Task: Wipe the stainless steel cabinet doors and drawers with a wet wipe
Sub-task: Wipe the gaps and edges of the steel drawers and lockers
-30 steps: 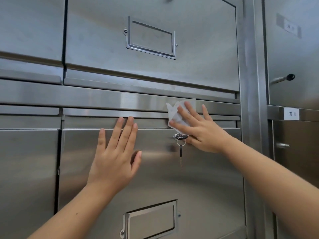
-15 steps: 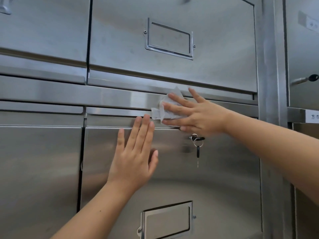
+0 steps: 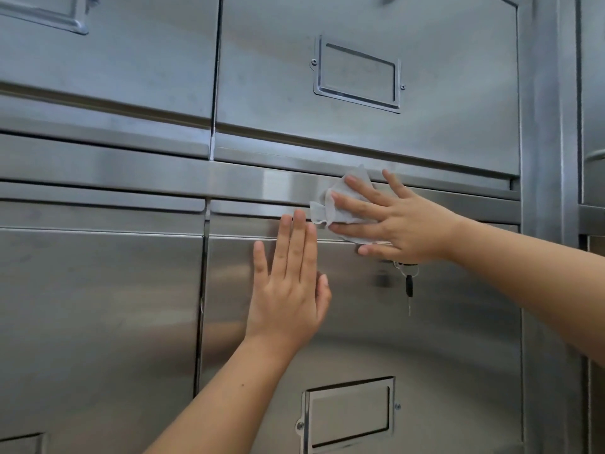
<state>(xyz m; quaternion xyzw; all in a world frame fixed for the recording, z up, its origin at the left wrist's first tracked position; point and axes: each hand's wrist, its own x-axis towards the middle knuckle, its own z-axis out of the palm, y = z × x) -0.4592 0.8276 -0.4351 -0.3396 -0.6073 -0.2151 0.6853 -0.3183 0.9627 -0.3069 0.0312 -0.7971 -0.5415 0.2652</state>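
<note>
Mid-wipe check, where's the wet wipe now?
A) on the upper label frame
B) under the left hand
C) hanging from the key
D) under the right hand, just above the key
D: the right hand presses the wet wipe flat against the steel above the key.

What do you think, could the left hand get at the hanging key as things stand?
Probably yes: the left hand lies flat on the door beside the key, only bare steel between them; the right hand, pressing the wipe, sits above it.

wet wipe [image 3: 322, 211] mostly under right hand [image 3: 404, 224], keys [image 3: 409, 289] partly behind it, upper-left label frame [image 3: 49, 13] cut off
</note>
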